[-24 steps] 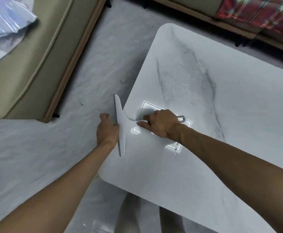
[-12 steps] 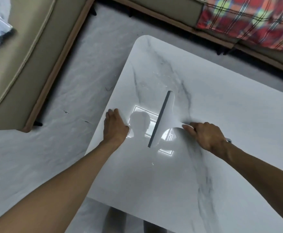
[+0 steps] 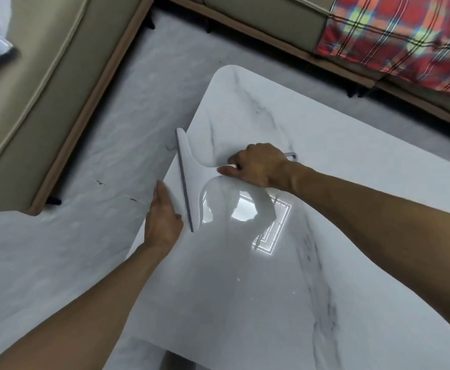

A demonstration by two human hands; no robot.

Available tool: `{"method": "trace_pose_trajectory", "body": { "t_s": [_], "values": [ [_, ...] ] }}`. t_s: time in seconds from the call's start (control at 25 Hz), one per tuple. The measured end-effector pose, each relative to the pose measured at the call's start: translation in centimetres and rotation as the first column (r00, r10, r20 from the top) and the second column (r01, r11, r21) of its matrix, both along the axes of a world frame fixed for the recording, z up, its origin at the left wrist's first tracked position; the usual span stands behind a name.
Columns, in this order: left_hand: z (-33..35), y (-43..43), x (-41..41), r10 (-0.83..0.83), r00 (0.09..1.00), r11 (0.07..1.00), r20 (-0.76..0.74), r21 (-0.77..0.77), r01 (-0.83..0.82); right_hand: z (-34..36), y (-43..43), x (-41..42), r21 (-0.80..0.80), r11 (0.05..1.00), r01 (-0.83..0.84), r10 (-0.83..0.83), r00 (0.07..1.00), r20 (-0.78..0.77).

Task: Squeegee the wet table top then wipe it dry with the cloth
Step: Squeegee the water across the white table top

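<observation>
A white marble-patterned table top (image 3: 325, 263) fills the right and lower part of the view, glossy with a ceiling light reflected in it. My right hand (image 3: 256, 166) is closed around the handle of a white squeegee (image 3: 189, 166). Its dark rubber blade runs along the table's left edge, and its far tip sticks out past the edge. My left hand (image 3: 162, 217) lies flat at that same edge, fingers together, just left of the blade's near end. No cloth is in view.
A beige sofa (image 3: 31, 89) with a wooden base stands at the left, across a strip of pale floor (image 3: 45, 263). Another sofa runs along the back, with a red plaid blanket (image 3: 394, 36) on it. Small droplets speckle the table.
The squeegee has swept left from the middle of the table top to its left edge. My left hand has slid back along the edge and sits beside the blade.
</observation>
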State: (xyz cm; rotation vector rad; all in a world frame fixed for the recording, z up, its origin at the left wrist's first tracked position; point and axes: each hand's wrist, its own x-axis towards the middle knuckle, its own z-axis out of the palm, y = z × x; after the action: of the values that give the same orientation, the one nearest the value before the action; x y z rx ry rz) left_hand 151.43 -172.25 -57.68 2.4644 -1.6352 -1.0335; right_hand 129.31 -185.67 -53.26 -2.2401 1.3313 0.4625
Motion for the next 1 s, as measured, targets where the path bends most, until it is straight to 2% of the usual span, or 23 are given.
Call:
{"method": "trace_pose_trajectory", "body": {
  "t_s": [0.08,0.2,0.32,0.4,0.48,0.56,0.64,0.72,0.88,1.0],
  "values": [
    [-0.1,0.0,0.3,-0.007,1.000,1.000,0.018,-0.020,0.007,-1.2,-1.6,2.2,0.003,0.994,-0.111,0.111,0.993,-0.032],
    [-0.1,-0.7,-1.0,-0.078,0.993,0.996,0.086,0.048,0.074,-2.2,-1.3,0.2,0.008,0.998,-0.065,0.065,0.998,-0.013],
    [0.4,-1.6,-2.4,-0.099,0.985,0.985,0.141,0.152,0.077,-1.8,1.5,-5.8,-0.012,0.994,0.107,-0.107,0.994,-0.028],
    [0.8,-2.3,-3.5,-0.093,0.983,0.989,0.157,0.127,0.073,-0.9,4.6,-11.1,-0.010,0.958,0.287,-0.286,0.955,-0.080],
    [0.8,-3.4,-5.2,-0.185,0.967,0.981,0.178,0.084,0.172,0.8,8.2,-15.9,-0.006,0.897,0.443,-0.439,0.888,-0.137],
    [0.6,-5.1,-6.8,-0.298,0.931,0.953,0.212,0.126,0.277,2.9,10.8,-18.5,0.027,0.832,0.554,-0.544,0.824,-0.157],
    [0.4,-6.9,-7.7,-0.329,0.916,0.934,0.231,0.222,0.280,4.1,10.6,-19.1,0.086,0.783,0.616,-0.608,0.787,-0.104],
    [-0.1,-7.9,-7.7,-0.299,0.926,0.931,0.229,0.283,0.230,4.1,7.3,-17.4,0.130,0.762,0.635,-0.643,0.765,0.035],
    [-1.1,-8.2,-7.1,-0.315,0.919,0.928,0.238,0.280,0.245,2.3,-3.9,-8.7,0.092,0.861,0.500,-0.505,0.819,0.273],
    [-1.4,-8.4,-7.5,-0.346,0.899,0.919,0.268,0.289,0.268,0.7,-9.7,-2.7,0.062,0.884,0.463,-0.457,0.830,0.320]
  ]
}}
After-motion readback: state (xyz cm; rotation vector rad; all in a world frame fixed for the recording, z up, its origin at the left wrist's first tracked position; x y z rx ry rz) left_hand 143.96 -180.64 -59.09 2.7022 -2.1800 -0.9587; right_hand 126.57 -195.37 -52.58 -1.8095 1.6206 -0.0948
